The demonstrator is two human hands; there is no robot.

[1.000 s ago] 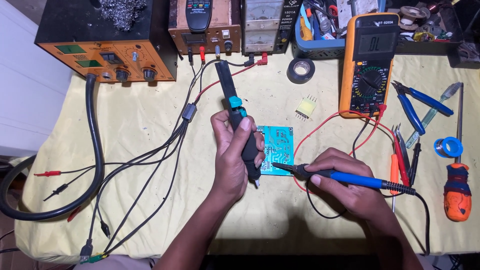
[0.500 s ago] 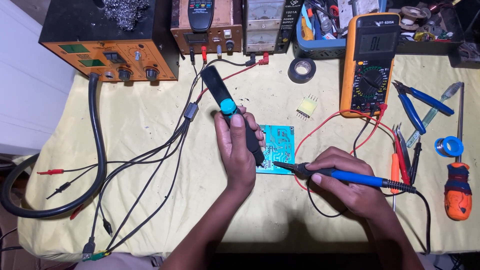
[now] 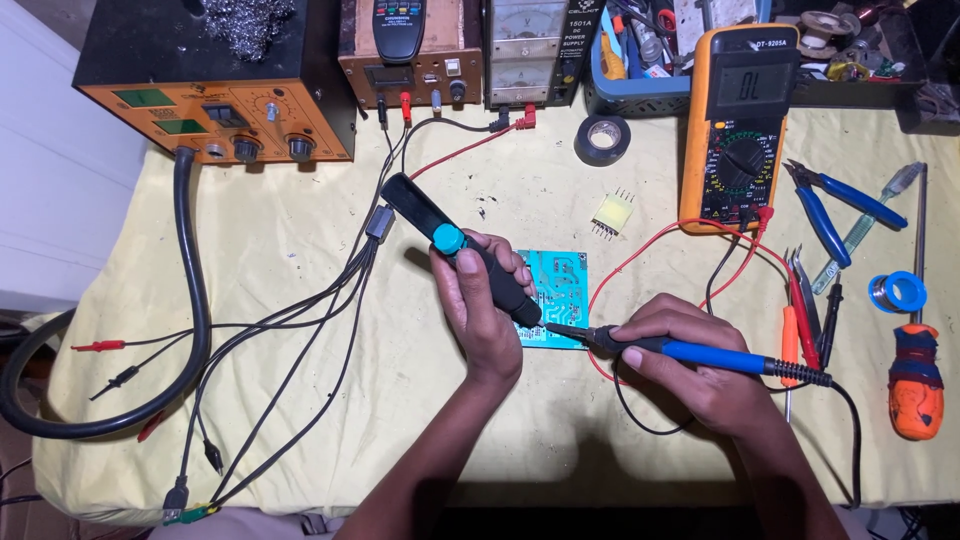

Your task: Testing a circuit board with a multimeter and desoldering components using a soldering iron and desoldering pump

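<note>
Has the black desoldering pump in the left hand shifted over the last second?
Yes. The desoldering pump has tilted: its top end has swung left, toward the orange station, while its tip stays at the teal circuit board, gripped in the left hand.

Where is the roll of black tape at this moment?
In the head view, the roll of black tape lies on the yellow cloth at the upper centre, left of the orange multimeter and above the small yellow component.
</note>
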